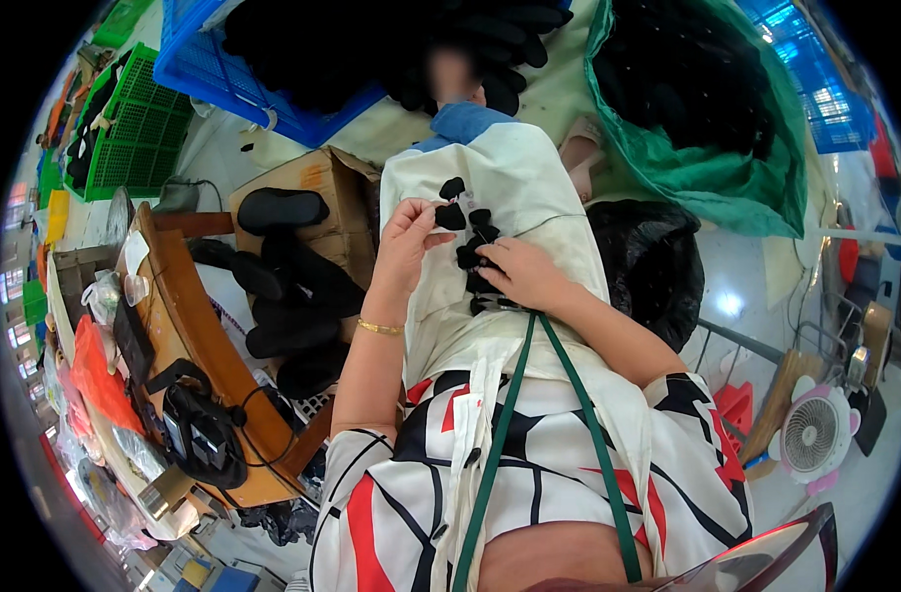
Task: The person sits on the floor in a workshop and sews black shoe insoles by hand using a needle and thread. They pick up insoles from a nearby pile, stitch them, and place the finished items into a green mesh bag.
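Observation:
My left hand (408, 235), with a gold bracelet at the wrist, pinches a small black fabric-like piece (450, 216) between thumb and fingertips. Just beyond it lies another small black piece (452, 187). My right hand (525, 270) is bent over a cluster of small black pieces (467, 258) on my lap, its fingertips closed against them. Whether those fingers grip one piece or several is too small to make out. Under both hands spreads a cream apron (421, 326), covering my lap.
To the left, black slipper-like footwear (283, 209) lies on and beside a cardboard box (347, 222), near a wooden table (189, 326). Ahead stand a blue crate (199, 61) and a green sack (608, 118) of black items. A black plastic bag (652, 266) and pink-and-white fan (815, 434) are rightward.

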A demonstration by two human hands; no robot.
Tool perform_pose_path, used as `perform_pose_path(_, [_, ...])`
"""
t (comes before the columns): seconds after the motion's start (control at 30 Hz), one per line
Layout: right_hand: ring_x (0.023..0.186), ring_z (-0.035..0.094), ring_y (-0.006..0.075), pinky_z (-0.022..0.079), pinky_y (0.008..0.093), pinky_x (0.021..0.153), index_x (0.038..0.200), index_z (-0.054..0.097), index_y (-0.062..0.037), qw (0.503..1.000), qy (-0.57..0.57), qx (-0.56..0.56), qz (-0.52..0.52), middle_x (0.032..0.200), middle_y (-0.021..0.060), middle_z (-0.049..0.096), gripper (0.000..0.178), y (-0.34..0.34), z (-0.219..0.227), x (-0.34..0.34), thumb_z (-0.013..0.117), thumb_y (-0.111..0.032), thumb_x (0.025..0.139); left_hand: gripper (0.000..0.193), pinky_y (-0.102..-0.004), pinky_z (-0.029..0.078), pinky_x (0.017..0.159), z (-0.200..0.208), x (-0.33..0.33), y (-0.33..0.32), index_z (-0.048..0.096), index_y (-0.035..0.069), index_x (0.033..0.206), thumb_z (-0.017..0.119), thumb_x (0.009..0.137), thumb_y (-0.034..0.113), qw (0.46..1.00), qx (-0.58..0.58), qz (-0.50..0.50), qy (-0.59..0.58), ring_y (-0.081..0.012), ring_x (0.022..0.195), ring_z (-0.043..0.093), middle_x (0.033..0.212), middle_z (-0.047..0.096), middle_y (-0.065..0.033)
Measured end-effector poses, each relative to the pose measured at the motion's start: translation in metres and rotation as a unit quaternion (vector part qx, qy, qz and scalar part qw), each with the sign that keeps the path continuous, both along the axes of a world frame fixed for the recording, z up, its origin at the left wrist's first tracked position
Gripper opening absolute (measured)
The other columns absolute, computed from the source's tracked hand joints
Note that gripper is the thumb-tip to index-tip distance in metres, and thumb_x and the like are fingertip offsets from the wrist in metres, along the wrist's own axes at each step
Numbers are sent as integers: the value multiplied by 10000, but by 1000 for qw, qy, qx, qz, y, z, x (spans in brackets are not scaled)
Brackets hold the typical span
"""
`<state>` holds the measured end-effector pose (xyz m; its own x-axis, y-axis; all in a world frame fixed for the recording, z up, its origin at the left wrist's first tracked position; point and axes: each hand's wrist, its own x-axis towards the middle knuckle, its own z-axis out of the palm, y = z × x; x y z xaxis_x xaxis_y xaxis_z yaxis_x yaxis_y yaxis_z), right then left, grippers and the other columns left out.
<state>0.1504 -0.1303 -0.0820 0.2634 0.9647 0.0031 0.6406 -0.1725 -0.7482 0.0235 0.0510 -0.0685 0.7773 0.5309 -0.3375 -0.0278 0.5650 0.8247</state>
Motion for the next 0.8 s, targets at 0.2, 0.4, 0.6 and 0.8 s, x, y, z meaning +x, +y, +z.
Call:
perform_pose_path(0.2, [749,612,197,491,314,681,950,664,7,971,202,8,-129,814,83,632,304,7,27,22,636,-294,918,80,-308,559,787,17,-16,-9,557,67,960,491,985,103,1000,-8,-15,-19,-144,902,656,1045,669,-94])
perform_pose_path(0.4, [596,545,95,451,230,561,800,652,-13,874,443,-121,-160,687,27,591,394,7,51,30,583,-363,967,63,-332,545,727,65,-13,-44,569,41,888,609,859,80,785,609,-105,50,-213,881,659,1021,674,-83])
perform_pose_path(0.6, [644,572,85,481,234,614,832,643,-35,860,482,-62,-155,742,0,623,198,-1,50,17,636,-208,928,101,-350,540,731,77,-27,-61,581,44,883,648,808,44,716,693,-91,-6,-299,903,657,1005,675,-126])
perform_pose_path(0.8, [719,587,81,491,241,698,853,638,-36,874,473,34,-108,789,2,626,163,-15,51,14,609,-171,941,56,-290,496,735,63,-42,-60,593,13,942,613,910,54,885,462,-64,0,-195,862,637,960,665,-113])
